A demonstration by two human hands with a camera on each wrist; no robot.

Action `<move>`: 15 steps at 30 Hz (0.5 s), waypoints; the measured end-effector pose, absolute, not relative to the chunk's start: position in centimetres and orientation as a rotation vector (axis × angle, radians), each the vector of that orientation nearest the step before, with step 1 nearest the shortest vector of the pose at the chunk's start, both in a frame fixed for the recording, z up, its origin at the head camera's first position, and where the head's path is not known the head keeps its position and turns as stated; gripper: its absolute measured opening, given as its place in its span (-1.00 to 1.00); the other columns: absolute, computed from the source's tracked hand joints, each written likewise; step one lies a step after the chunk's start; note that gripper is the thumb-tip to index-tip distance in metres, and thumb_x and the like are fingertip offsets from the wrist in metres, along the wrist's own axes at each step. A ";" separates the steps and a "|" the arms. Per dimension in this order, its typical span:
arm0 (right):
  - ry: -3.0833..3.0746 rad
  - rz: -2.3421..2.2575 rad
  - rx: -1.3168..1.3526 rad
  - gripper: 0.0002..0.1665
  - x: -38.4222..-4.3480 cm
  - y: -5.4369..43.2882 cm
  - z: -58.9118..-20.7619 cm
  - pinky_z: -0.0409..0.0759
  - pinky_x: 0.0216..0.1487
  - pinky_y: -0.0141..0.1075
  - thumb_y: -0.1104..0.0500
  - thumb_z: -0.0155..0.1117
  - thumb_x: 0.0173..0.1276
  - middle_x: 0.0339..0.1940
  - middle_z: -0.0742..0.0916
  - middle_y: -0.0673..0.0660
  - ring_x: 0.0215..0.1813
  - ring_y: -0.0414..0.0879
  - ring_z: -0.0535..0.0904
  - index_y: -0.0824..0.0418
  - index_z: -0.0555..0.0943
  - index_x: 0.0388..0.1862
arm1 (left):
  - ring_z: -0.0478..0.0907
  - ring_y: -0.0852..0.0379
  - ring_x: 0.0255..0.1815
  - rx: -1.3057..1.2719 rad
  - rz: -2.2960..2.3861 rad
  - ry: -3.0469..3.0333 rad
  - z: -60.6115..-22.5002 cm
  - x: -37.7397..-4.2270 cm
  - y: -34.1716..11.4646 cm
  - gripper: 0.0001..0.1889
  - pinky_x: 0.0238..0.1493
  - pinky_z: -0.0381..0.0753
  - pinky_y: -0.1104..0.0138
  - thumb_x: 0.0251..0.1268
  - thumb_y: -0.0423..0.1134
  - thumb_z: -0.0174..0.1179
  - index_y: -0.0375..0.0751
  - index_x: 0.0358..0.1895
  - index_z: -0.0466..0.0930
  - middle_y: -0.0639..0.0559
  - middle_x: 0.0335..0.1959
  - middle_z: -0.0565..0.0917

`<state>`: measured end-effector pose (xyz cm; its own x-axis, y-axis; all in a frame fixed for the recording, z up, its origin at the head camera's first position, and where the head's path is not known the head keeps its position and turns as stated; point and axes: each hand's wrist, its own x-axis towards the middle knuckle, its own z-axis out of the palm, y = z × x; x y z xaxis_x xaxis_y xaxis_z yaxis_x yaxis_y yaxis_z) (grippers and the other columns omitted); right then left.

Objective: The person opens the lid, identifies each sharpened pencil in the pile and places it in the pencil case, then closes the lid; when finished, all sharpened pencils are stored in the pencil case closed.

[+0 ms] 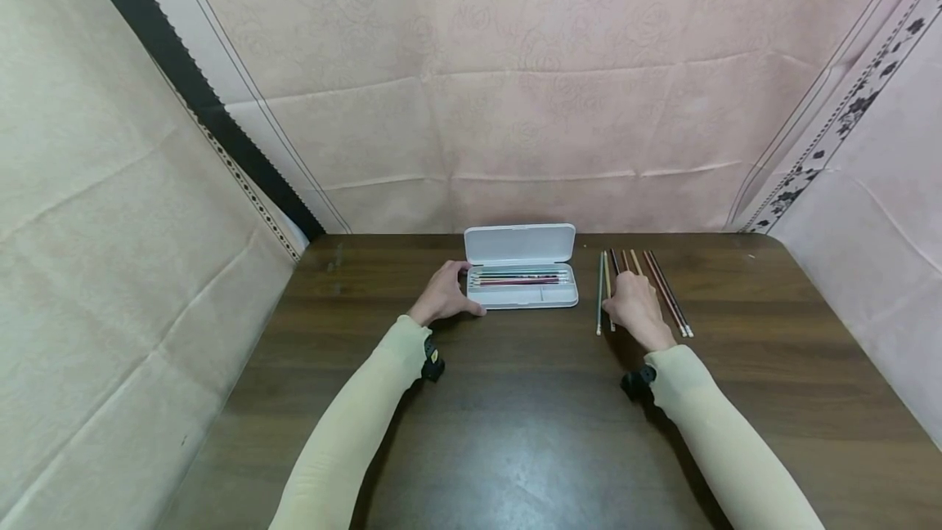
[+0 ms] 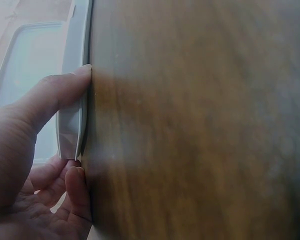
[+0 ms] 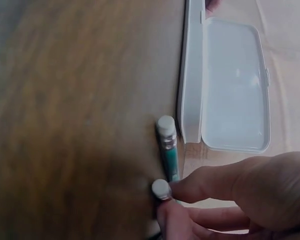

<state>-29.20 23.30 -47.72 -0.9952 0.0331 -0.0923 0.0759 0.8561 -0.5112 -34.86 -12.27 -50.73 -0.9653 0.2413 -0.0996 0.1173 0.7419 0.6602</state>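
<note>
A white pencil case (image 1: 508, 298) lies on the table with its lid (image 1: 519, 244) raised at the back and several pencils (image 1: 515, 281) inside. My left hand (image 1: 447, 291) grips the case's left end, thumb at the front side and fingers round the end. To the right of the case, my right hand (image 1: 637, 309) is over a row of loose pencils. In the right wrist view its thumb and finger pinch a pencil (image 3: 161, 189) near its white eraser. A green pencil (image 3: 171, 157) lies between that one and the case. The hand hides parts of the other pencils.
Two dark red pencils (image 1: 668, 293) lie to the right of the right hand, erasers toward me. The brown wooden table (image 1: 515, 407) ends at the back against a pale patterned cloth (image 1: 530, 129). More cloth hangs on both sides.
</note>
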 end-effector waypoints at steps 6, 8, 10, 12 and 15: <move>2.949 -0.836 0.145 -0.44 -29.4 23.2 -47.8 0.33 -0.54 -0.30 0.30 0.38 0.44 -0.75 0.34 -0.04 -0.65 -0.13 0.31 0.14 0.36 -0.73 | 0.53 -0.13 0.25 0.276 1.043 2.756 -50.5 -34.7 -12.3 0.03 0.44 0.60 0.00 0.04 -0.11 0.74 -0.18 0.60 0.38 -0.15 0.40 0.54; 2.952 -0.851 0.159 -0.45 -29.4 23.2 -47.8 0.35 -0.54 -0.30 0.29 0.42 0.44 -0.75 0.37 -0.03 -0.65 -0.12 0.35 0.16 0.40 -0.73 | 0.53 -0.12 0.25 0.273 1.047 2.756 -50.5 -34.7 -12.3 0.02 0.45 0.60 0.00 0.04 -0.11 0.74 -0.18 0.59 0.38 -0.15 0.41 0.53; 2.954 -0.866 0.169 -0.46 -29.4 23.3 -47.9 0.38 -0.54 -0.30 0.27 0.44 0.44 -0.75 0.40 -0.02 -0.65 -0.11 0.39 0.17 0.44 -0.73 | 0.53 -0.12 0.25 0.273 1.041 2.758 -50.5 -34.7 -12.3 0.02 0.45 0.59 0.00 0.04 -0.11 0.74 -0.18 0.59 0.38 -0.15 0.42 0.53; 2.969 -0.869 0.171 -0.46 -29.3 23.3 -47.9 0.38 -0.54 -0.30 0.26 0.46 0.42 -0.76 0.40 -0.03 -0.65 -0.11 0.39 0.18 0.46 -0.75 | 0.53 -0.12 0.24 0.276 1.032 2.762 -50.6 -34.7 -12.2 0.02 0.46 0.59 0.00 0.04 -0.11 0.74 -0.17 0.59 0.38 -0.15 0.43 0.53; 2.994 -0.868 0.173 -0.45 -29.0 23.4 -47.8 0.37 -0.53 -0.29 0.25 0.45 0.39 -0.79 0.43 -0.04 -0.66 -0.11 0.40 0.16 0.49 -0.81 | 0.53 -0.12 0.25 0.278 1.032 2.763 -50.6 -34.7 -12.2 0.02 0.47 0.58 0.00 0.04 -0.11 0.74 -0.18 0.59 0.38 -0.15 0.46 0.52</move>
